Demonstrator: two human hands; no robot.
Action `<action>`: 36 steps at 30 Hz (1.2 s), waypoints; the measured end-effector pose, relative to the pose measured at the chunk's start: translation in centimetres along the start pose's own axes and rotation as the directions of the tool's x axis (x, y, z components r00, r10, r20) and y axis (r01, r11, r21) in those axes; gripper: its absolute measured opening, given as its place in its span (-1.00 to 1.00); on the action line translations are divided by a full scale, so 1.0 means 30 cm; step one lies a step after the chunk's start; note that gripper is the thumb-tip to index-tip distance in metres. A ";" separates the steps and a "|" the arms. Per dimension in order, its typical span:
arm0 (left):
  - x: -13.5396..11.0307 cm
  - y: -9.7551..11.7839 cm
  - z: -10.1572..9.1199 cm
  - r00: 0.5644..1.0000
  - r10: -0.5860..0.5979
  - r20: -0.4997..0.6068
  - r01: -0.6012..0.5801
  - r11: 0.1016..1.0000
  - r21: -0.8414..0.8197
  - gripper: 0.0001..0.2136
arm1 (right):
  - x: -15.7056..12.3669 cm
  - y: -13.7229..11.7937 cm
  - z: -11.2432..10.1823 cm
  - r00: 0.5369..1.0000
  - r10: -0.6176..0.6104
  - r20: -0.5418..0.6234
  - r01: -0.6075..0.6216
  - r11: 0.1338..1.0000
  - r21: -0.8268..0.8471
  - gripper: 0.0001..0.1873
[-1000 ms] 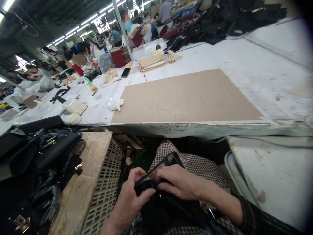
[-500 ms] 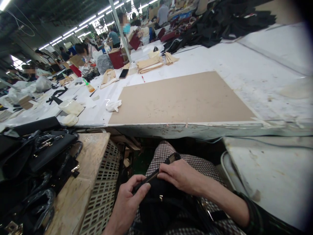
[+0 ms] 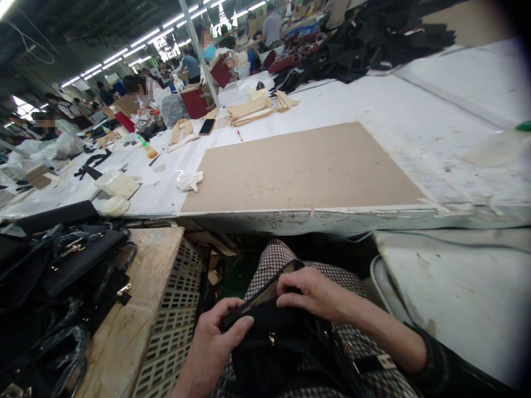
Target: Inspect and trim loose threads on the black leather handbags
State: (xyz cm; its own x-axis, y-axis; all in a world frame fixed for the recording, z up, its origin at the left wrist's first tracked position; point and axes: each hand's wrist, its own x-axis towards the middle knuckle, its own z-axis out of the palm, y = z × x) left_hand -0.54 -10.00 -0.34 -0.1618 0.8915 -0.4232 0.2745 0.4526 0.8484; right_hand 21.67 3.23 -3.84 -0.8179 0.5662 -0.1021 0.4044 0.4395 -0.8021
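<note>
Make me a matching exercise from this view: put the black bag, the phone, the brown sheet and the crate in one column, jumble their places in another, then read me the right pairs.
Things:
1. Black bag
2. Phone
3. Brown sheet
4. Crate

Places:
A. Flat along the front edge of the white table
B. Beneath the stained board
C. Left of the stacked tan pieces
D. On the checked cloth, gripped by the left hand

Pairs: 1-D, 2-C, 3-A, 4-B.
</note>
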 end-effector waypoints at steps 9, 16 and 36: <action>0.001 -0.007 0.005 1.000 0.017 0.011 -0.016 1.000 -0.013 -0.71 | 0.007 -0.018 0.038 0.981 0.104 -0.163 -0.117 0.991 -0.068 -0.78; -0.002 -0.004 0.014 0.998 0.047 -0.036 -0.049 0.998 -0.036 -0.72 | 0.015 -0.024 0.050 0.972 0.135 -0.194 -0.156 0.983 -0.101 -0.77; 0.053 -0.046 -0.014 0.999 0.029 0.023 -0.029 0.999 0.027 -0.74 | 0.048 0.040 0.030 0.987 -0.064 -0.148 0.057 0.997 -0.049 -0.83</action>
State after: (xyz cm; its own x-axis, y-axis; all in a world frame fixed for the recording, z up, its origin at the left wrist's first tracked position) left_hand -1.58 -9.21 -2.07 -0.1321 0.9043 -0.4059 0.3045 0.4267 0.8516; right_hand 20.61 3.95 -5.48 -0.7723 0.6342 0.0374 0.3769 0.5047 -0.7767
